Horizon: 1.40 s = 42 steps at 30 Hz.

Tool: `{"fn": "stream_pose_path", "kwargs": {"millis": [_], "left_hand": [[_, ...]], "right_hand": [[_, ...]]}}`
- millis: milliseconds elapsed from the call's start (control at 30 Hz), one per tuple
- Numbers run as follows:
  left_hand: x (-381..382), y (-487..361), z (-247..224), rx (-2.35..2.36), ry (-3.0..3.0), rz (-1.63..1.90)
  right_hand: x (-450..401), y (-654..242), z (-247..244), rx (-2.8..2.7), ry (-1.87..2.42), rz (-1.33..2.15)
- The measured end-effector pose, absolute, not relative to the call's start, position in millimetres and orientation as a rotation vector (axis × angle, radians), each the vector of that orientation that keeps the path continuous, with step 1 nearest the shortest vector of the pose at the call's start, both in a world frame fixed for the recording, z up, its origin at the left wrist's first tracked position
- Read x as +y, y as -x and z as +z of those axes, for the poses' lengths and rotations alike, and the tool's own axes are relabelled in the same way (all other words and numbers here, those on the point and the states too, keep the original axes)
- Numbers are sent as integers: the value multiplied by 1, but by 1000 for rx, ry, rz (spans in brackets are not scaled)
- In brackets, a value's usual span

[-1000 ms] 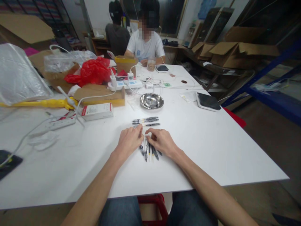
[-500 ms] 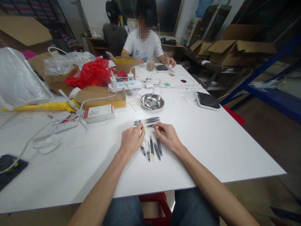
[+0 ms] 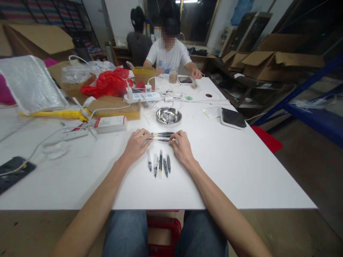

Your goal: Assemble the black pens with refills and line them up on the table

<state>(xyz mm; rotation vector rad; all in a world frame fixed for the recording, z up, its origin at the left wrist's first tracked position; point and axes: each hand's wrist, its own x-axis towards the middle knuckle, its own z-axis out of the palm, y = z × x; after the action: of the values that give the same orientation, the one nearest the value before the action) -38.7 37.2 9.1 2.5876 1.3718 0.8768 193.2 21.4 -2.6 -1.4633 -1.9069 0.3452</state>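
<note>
white table, pens crosswise between both hands, dark ends seemingly rightward

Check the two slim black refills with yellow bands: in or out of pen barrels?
Out: the refills lie bare on the white tabletop, between clear plastic barrels and dark grey barrels.

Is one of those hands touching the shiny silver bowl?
No, the left hand and right hand are at the row of pens, and the silver bowl sits apart, farther back on the table.
</note>
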Motion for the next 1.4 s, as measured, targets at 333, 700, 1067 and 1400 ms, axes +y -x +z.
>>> {"fn": "stream_pose_path", "kwargs": {"millis": [333,700,1067,1400], "left_hand": [[26,38,8,1346,-2438,1036],[23,29,5,1399,-2407,1060],[17,29,6,1446,-2623,989],[10,27,10,1672,-2584,781]], "right_hand": [[16,-182,3,-1815,1304,536],[17,-191,9,-1785,1104,809],[11,-186,7,-1613,1058,993],[8,-188,11,-1734,1051,763]]}}
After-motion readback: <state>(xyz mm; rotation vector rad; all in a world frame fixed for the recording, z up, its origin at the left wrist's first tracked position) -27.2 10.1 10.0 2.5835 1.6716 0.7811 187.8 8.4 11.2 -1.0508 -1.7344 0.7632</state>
